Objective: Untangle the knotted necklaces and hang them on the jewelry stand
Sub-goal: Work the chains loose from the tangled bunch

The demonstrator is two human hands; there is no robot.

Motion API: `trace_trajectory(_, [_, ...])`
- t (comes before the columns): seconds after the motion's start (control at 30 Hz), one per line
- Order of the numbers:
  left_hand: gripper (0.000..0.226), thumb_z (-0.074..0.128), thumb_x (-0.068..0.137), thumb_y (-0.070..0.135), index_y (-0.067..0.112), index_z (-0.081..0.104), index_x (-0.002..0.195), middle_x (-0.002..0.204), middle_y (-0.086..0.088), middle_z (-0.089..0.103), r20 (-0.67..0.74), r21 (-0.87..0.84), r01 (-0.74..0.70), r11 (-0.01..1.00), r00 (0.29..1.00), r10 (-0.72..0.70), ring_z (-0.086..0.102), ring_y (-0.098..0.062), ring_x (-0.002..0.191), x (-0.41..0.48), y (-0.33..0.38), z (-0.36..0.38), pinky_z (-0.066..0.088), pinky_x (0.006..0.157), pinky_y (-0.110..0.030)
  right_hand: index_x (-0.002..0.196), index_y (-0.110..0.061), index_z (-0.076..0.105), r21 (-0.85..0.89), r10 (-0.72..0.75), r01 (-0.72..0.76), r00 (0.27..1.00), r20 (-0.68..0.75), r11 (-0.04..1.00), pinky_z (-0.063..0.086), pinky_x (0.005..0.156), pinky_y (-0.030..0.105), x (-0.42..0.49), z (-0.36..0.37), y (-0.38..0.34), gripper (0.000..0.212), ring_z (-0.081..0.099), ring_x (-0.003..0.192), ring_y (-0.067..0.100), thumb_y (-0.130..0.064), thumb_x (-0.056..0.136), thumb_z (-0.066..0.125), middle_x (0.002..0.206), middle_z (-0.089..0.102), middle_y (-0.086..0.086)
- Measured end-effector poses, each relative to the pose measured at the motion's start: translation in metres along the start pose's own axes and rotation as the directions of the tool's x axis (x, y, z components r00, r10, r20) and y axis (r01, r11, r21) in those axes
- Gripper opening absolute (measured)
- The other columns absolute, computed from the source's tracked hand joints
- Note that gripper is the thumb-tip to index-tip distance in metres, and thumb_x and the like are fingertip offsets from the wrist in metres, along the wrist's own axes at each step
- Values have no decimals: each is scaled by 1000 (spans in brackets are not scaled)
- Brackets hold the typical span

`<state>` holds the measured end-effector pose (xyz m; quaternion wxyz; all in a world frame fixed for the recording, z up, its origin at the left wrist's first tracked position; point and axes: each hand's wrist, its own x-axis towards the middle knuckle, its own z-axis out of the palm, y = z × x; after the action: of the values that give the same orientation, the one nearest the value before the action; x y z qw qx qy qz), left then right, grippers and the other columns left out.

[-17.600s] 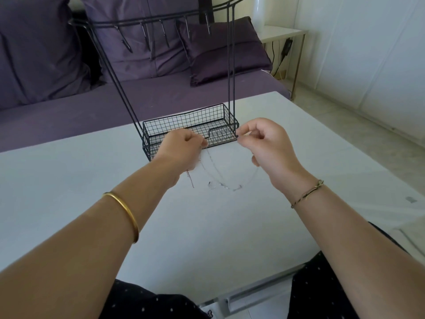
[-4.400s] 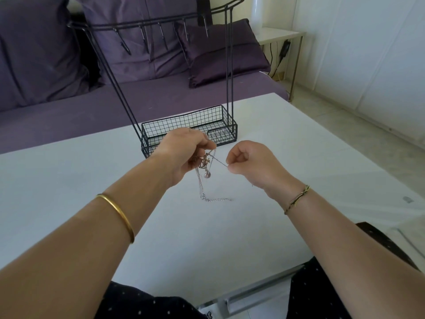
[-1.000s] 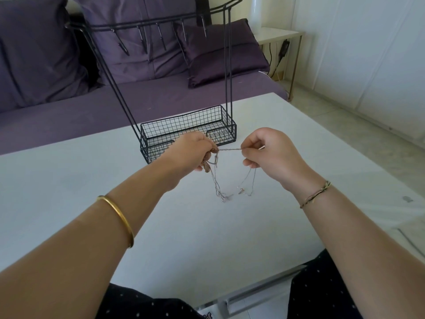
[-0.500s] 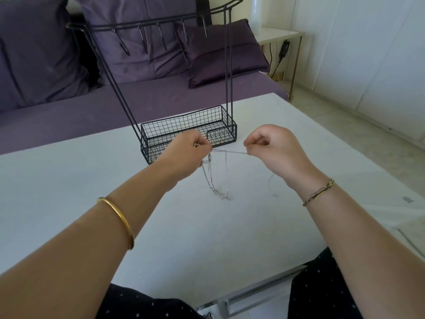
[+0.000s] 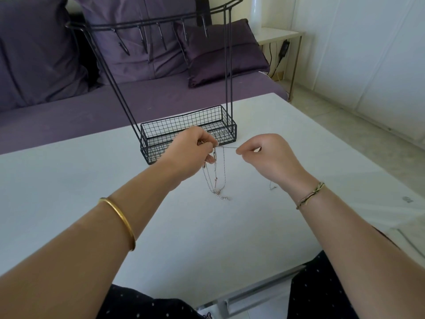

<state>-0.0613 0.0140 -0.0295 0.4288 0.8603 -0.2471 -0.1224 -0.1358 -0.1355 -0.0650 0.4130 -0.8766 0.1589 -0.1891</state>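
Necklaces (image 5: 216,176) are hanging in a tangle over the white table (image 5: 69,180), towards its far edge, just in front of the black wire jewelry stand (image 5: 161,132), whose hooks are showing bare. The left hand (image 5: 190,155) is gripping the knotted bunch, and the right hand (image 5: 269,155) is pinching one strand and drawing it taut sideways. Untangling is going on; next, that strand probably needs easing gently out through the knot.

Bare forearms, plain gold bangle (image 5: 120,221) on the left forearm, thin twisted two-tone bracelet (image 5: 311,195) at the right wrist, dark clothing with small white dots (image 5: 142,303) over the lap
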Motion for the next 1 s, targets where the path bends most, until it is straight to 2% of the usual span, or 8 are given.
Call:
trace_trajectory(0.07, [24,42,97,6,21,57,86,81,3,61,-1,-6,-12,1000,1000,12,61,-5,70,0,1,0,54,78,-30,88,-6,73,31,23,-23,1000,18,999,34,49,7,-1,4,-2,20,47,54,-5,-3,87,53,72,58,-15])
trace_trajectory(0.2, [23,43,97,7,23,58,86,83,6,60,-30,8,-30,1000,999,30,56,-2,66,0,1,0,51,73,-27,94,-3,62,177,140,-150,988,70,973,26,36,9,-3,9,-6,17,41,35,-3,-5,91,45,63,60,1])
trace_trajectory(0.37, [23,45,97,8,23,58,86,83,5,60,-52,15,-36,999,998,37,55,-5,68,0,1,-1,52,71,-30,107,-9,61,348,262,-378,904,337,858,18,37,18,-5,12,-8,18,22,34,9,-8,94,49,50,59,1])
trace_trajectory(0.5, [22,45,97,8,22,59,89,83,6,61,-58,2,-45,999,997,45,55,-5,69,0,1,-2,52,73,-32,112,-11,58,338,236,-447,825,513,828,14,38,17,-8,17,-12,23,16,32,9,-3,94,46,55,64,6])
trace_trajectory(0.67, [20,45,96,7,20,60,92,82,7,62,-69,-11,-57,998,996,56,54,-4,66,-1,1,-2,50,70,-29,103,-6,60,301,215,-448,790,574,842,12,40,19,-9,23,-13,15,13,32,9,-5,94,48,60,68,4])
trace_trajectory(0.8, [20,46,96,8,20,61,94,83,7,62,-85,-8,-57,998,995,56,54,-4,68,0,0,-3,49,69,-27,87,-5,63,330,271,-429,861,430,841,15,36,17,-7,20,-8,8,15,32,9,-9,90,57,63,70,5])
trace_trajectory(0.9, [19,48,95,8,21,62,93,86,4,63,-86,-9,-40,999,996,39,55,-7,68,1,-2,-3,49,68,-28,83,-5,68,276,224,-253,966,131,927,21,33,15,-4,14,-2,12,23,29,8,-11,88,59,63,70,6])
trace_trajectory(1.0, [16,52,94,9,22,62,95,82,3,62,-72,15,-34,999,997,35,54,-6,66,1,-3,-2,49,65,-25,78,-13,68,155,127,-112,988,-88,982,29,42,16,0,11,2,14,43,37,3,-15,88,59,67,70,1])
